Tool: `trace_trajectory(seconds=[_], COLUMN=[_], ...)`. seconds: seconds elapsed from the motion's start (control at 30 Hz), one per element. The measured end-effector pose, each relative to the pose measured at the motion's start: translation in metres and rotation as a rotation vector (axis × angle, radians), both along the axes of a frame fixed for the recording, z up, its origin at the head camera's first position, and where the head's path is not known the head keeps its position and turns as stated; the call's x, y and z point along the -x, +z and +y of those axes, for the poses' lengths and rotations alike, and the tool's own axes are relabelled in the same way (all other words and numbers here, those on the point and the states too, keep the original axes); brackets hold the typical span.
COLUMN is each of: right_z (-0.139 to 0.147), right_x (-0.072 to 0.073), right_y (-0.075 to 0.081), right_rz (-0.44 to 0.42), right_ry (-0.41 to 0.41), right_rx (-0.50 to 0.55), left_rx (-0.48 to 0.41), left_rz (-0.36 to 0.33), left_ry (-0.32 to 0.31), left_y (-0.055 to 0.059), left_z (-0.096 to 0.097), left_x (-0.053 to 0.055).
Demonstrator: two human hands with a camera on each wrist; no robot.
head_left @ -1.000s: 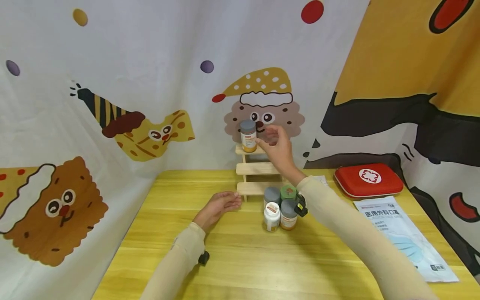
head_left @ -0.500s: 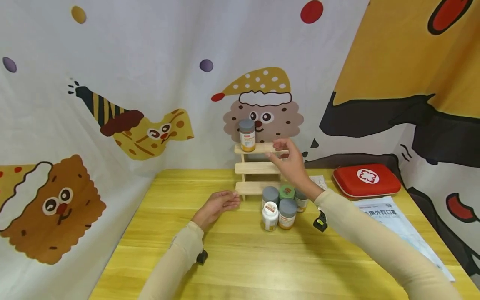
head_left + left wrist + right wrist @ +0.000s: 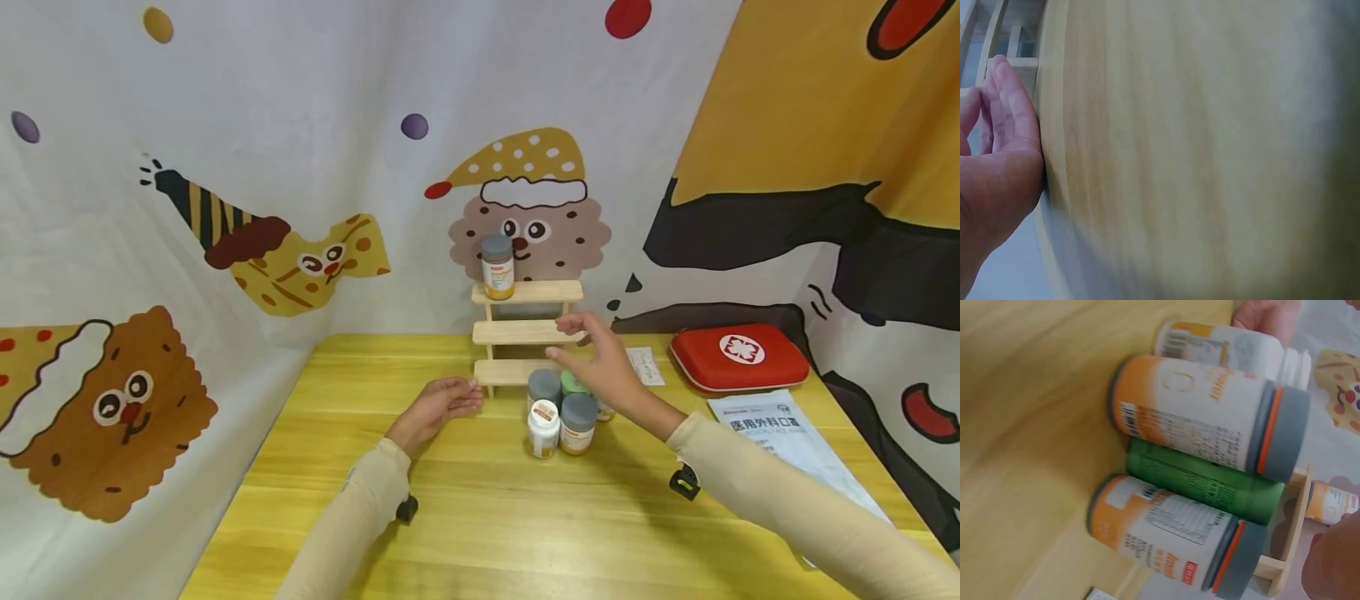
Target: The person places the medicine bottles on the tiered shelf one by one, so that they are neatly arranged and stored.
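Note:
My left hand rests at the lower left end of a small three-tier wooden stand, its fingertips right at the bottom step. The left wrist view shows those fingers fairly straight beside the stand. A grey-lidded pill bottle with an orange-and-white label stands upright on the top step, at its left. My right hand hovers over the grouped bottles, thumb and fingers apart around nothing. Below it are a white bottle, a green bottle and several grey-lidded bottles; one is largely hidden by the hand.
A red first-aid case lies at the back right of the wooden table. In front of it is a face mask packet, partly under the right sleeve. A small printed paper lies beside the stand. A cartoon-print curtain hangs behind.
My right hand has moved away from the bottle on the top step, down and to the right toward the grouped bottles. That bottle stays in place; my left hand has barely moved.

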State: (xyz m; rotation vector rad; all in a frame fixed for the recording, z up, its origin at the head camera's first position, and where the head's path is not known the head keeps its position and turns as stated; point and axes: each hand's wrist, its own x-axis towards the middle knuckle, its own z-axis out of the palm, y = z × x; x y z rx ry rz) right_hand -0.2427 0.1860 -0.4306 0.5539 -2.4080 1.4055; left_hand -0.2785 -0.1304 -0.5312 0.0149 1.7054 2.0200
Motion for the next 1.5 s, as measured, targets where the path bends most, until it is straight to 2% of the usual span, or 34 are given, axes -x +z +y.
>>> trace_trajectory(seconds=[0.27,0.47,0.67,0.83,0.97,1.2,1.5], right_z=[0.009,0.013,0.011,0.011,0.011,0.008,0.003], right_x=[-0.025,-0.046,-0.061,-0.071,-0.076,-0.082,-0.089], right_y=[-0.014,-0.023,-0.033,-0.039,-0.045,-0.054,-0.061], right_rz=[0.040,0.030,0.062,0.086,0.072,0.044,0.058], right_ry=[-0.007,-0.029,-0.081,-0.097,-0.118,-0.182,-0.230], right_rx=[-0.089,-0.068,-0.055,-0.053,-0.077,-0.129,-0.147], left_rx=[0.017,0.015,0.015,0.020,0.015,0.024,0.036], left_rz=[0.000,0.008,0.003,0.002,-0.001,0.001,0.021], left_ry=[0.018,0.005,0.003,0.009,0.013,0.019,0.003], left_y=[-0.007,-0.008,-0.007,-0.006,-0.006,-0.003,-0.005], left_z=[-0.001,0.000,0.000,-0.001,-0.003,-0.004,-0.001], left_x=[0.000,0.000,0.001,0.000,0.000,0.000,0.001])
